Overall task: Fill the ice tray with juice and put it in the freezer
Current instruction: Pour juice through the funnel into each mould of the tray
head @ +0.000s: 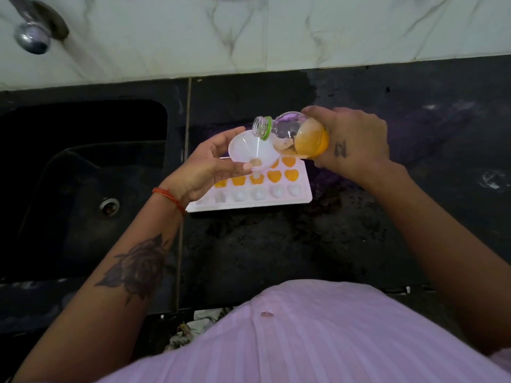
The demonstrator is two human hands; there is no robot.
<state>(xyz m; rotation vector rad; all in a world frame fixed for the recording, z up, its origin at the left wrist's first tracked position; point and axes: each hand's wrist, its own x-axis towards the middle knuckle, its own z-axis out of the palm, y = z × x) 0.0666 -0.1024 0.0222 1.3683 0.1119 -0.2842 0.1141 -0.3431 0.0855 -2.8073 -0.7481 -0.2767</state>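
Note:
A white ice tray (300, 193) with heart-shaped cells lies on the black counter. Its far rows hold orange juice; the nearest row looks white and unfilled. My left hand (206, 167) holds a white funnel (249, 149) over the tray, its spout above a cell in the middle row. My right hand (351, 140) grips a clear bottle (297, 135) with a green neck ring, tipped sideways with its open mouth over the funnel. Orange juice sits in the bottle's bottom end. No stream shows at the mouth.
A dark sink (83, 172) with a metal drain (109, 206) lies left of the tray. A chrome tap (34, 31) hangs at the top left. A marble-pattern tiled wall (276, 31) runs behind the black counter (276, 244).

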